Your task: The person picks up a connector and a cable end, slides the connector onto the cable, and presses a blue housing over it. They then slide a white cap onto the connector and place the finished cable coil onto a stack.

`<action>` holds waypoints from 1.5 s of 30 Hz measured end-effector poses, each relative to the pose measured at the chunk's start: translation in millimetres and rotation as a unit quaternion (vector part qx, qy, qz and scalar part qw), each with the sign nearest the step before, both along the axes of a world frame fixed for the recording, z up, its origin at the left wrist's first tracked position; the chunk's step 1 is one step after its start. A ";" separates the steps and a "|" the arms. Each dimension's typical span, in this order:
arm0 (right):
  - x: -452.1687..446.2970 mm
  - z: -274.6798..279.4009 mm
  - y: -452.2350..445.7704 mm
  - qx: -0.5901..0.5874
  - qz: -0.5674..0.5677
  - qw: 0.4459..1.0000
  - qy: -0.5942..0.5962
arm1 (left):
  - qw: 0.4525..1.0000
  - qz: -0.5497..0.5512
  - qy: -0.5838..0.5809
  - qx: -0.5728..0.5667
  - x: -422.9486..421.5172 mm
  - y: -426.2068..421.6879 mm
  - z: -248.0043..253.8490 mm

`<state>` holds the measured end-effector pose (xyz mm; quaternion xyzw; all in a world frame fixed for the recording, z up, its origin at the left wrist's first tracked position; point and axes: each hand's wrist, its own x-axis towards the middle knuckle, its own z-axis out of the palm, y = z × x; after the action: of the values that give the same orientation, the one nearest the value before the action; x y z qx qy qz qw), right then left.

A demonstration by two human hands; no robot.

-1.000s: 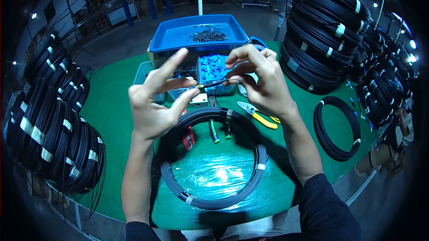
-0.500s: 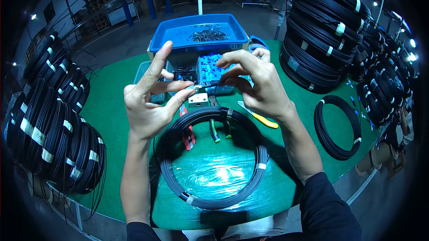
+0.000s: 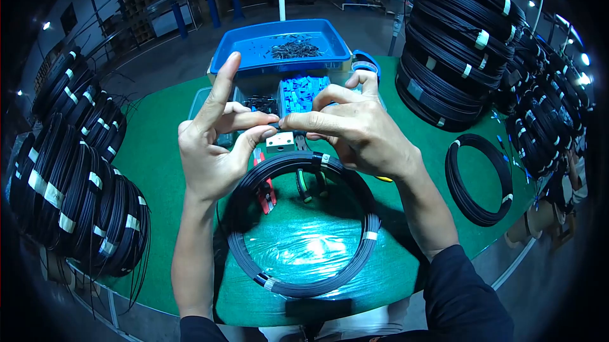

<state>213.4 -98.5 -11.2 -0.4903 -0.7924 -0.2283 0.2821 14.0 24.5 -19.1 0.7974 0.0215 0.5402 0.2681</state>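
My left hand [image 3: 212, 145] pinches a small dark connector [image 3: 275, 125] between thumb and fingertips, its index finger raised. From the other side my right hand [image 3: 377, 129] meets it, index fingertip against the connector's end. The right thumb and lower fingers are curled, and what they hold is mostly hidden. Just below the fingertips stands a pale metal block [image 3: 279, 144] with holes. A coil of black cable [image 3: 238, 247], bound with tape, lies in front of me under both hands. Around its far side are red-handled pliers [image 3: 267, 197] and green-and-black-handled cutters [image 3: 304, 184].
Behind the hands are a bin of blue connector parts [image 3: 298, 91], a bin of black parts [image 3: 260, 102] and a blue tray [image 3: 222, 56] of black scraps. Tall cable stacks stand left [image 3: 82, 196] and right [image 3: 453, 56]. Another coil [image 3: 451, 183] lies right on the green table.
My right hand has moved left and its index finger has straightened onto the connector. The piece's light tip, visible before, is now covered. My left hand has barely moved.
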 end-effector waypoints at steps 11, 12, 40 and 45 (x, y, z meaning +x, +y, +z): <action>5.0 -5.8 7.3 -0.025 0.023 0.998 0.057 | 0.999 0.014 -0.007 0.034 2.0 5.5 -5.6; 6.5 -5.6 7.5 -0.034 0.025 0.993 0.108 | 0.999 0.013 -0.006 0.036 1.2 7.0 -6.0; 75.7 -14.2 26.3 -0.166 -0.279 0.891 0.317 | 0.834 0.022 0.507 0.216 128.2 105.2 -35.2; 79.7 -19.6 31.6 -0.195 -0.284 0.874 0.344 | 0.800 0.037 0.543 0.253 155.8 124.8 -43.7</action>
<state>293.2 -66.9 -30.8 -0.7869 -0.5004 0.0435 0.3584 169.8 149.3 -62.8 0.9982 0.0555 0.0142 -0.0185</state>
